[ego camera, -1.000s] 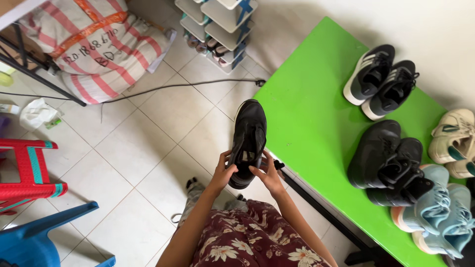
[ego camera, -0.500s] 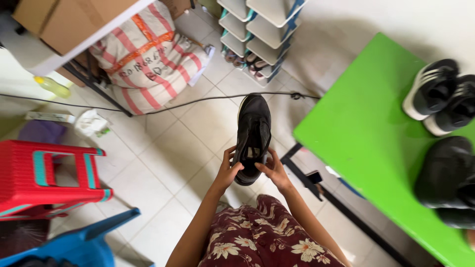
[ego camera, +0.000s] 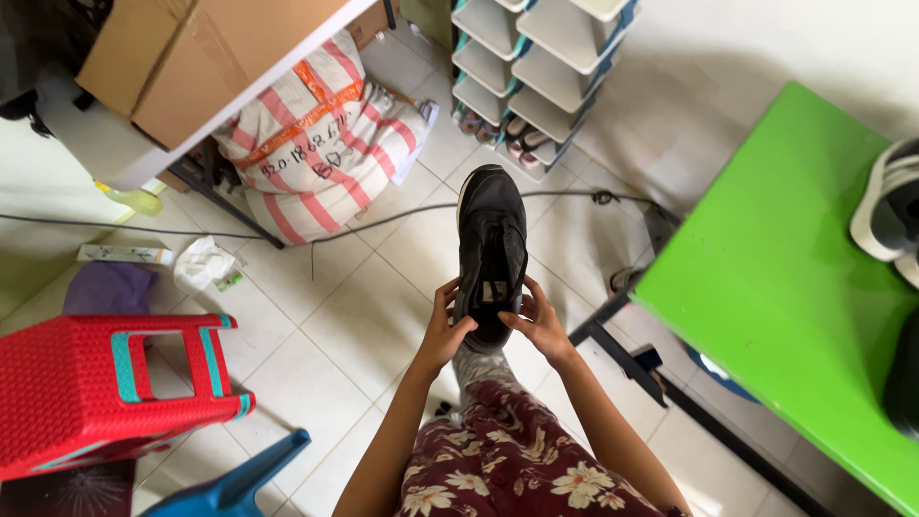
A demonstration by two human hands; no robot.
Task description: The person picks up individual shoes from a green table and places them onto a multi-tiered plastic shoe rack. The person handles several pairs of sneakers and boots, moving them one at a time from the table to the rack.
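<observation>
Two hands hold one black shoe up over the pale tiled floor, its toe pointing away from the person and its heel end toward the lap. The shoe looks like soft, matte fabric with a rounded toe and a dark tongue; its sole cannot be seen. The left hand curls around the heel from the left side, thumb lying across the collar, and the right hand cups the other side, fingers closed lightly on the rim. Both forearms rise from a dark red flowered garment. A glossy green table stands to the right, its far end cut off by the frame, with only part of a black-and-white shoe showing. A ribbed red plastic stool stands to the left, near a striped woven sack.
</observation>
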